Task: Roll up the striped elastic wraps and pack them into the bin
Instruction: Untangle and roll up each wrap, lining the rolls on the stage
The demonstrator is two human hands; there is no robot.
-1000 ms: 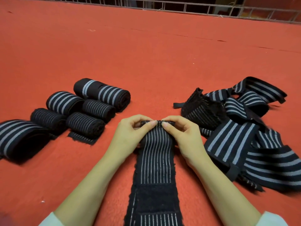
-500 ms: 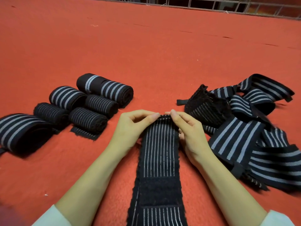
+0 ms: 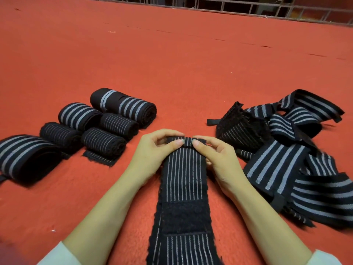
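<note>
The striped elastic wrap (image 3: 184, 173) lies flat near the middle of the red-covered desk (image 3: 172, 64), running lengthwise from the near edge of the view away from the person. Its far end is turned over into a small, tight roll (image 3: 186, 140). Both hands grasp that roll. The left hand (image 3: 152, 152) pinches its left part between thumb and curled fingers, and the right hand (image 3: 219, 159) does the same on its right part, the two thumb tips nearly meeting on top. Nearer the person, a fuzzy black fastening patch (image 3: 184, 217) crosses the band, with more thin grey stripes below it.

To the left sits a cluster of finished rolls (image 3: 103, 142), touching or just beside one another. Some have thin stripes and some broad ones. A larger, looser broad-striped roll (image 3: 26, 157) lies at the far left.

To the right, just beside the right hand, lies a tangled pile of unrolled wraps (image 3: 277, 165), overlapping each other.

White sleeves (image 3: 57, 255) show at the near edge on both forearms. A metal railing (image 3: 248, 6) runs along the far side of the desk.
</note>
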